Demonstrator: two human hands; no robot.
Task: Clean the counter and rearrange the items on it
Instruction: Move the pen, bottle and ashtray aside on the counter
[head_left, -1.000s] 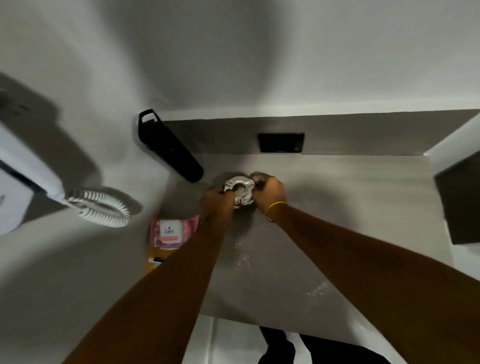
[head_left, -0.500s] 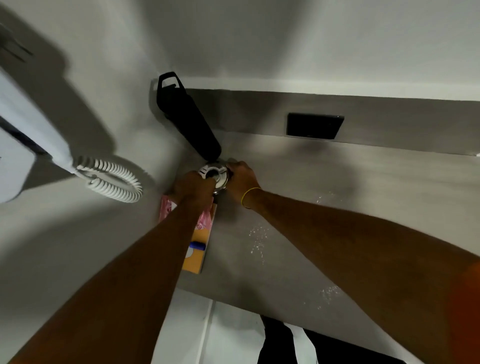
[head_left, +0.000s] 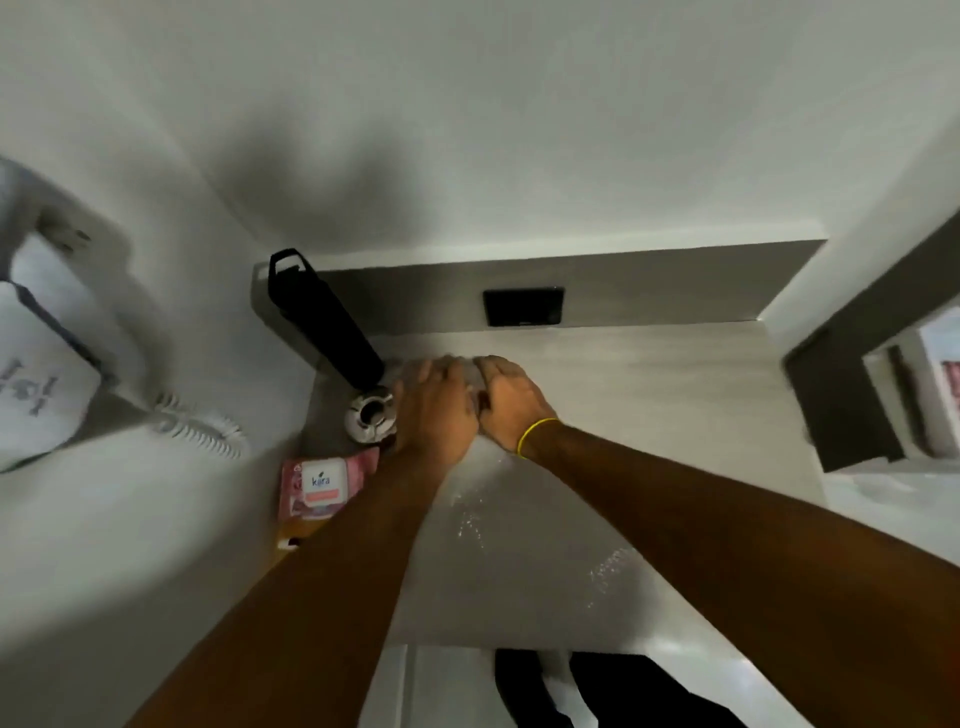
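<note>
We see both hands side by side, palms down, over the grey counter (head_left: 649, 415) near its back left corner. The left hand (head_left: 434, 410) has its fingers extended and lying close together, flat, gripping nothing we can make out. The right hand (head_left: 511, 397), with a yellow band (head_left: 535, 434) at its wrist, is likewise flat; whether the fingertips press something beneath we cannot tell. The metal ashtray (head_left: 371, 418) sits just left of the left hand, beside the black bottle (head_left: 324, 325). A pink wipes pack (head_left: 322, 486) lies nearer, against the wall. White crumbs (head_left: 470, 525) dot the counter.

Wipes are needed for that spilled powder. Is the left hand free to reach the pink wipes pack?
Probably yes: the left hand lies flat and seemingly empty, and the pink wipes pack sits uncovered just beside that forearm.
</note>
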